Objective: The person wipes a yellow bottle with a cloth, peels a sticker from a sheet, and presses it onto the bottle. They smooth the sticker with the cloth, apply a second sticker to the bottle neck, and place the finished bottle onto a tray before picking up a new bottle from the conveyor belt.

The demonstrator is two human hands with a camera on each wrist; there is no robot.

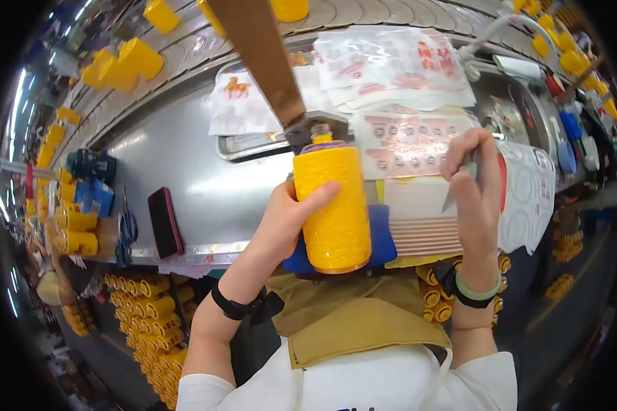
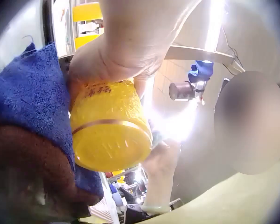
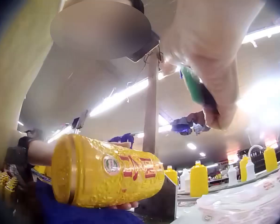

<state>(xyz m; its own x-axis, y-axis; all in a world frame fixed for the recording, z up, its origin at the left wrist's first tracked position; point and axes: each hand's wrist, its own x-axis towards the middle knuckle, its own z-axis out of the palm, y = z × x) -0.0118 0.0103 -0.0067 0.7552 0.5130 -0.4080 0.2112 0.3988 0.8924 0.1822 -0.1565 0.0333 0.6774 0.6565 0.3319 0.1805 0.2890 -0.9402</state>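
Note:
My left hand grips a yellow textured bottle around its side, thumb across the face turned up. The bottle's narrow neck points away, by a dark bracket at the end of a wooden bar. Under the bottle is a blue cloth, draped over a support. Red characters and a round label show on the bottle in the right wrist view. To the right, apart from the bottle, my right hand holds a slim tool, partly green, with a grey pointed end; its kind is unclear.
Printed sticker sheets lie on the metal table, right of the bottle. At the left are a phone and blue-handled scissors. Behind runs a conveyor with yellow bottles. Many yellow bottles are stacked below the left edge.

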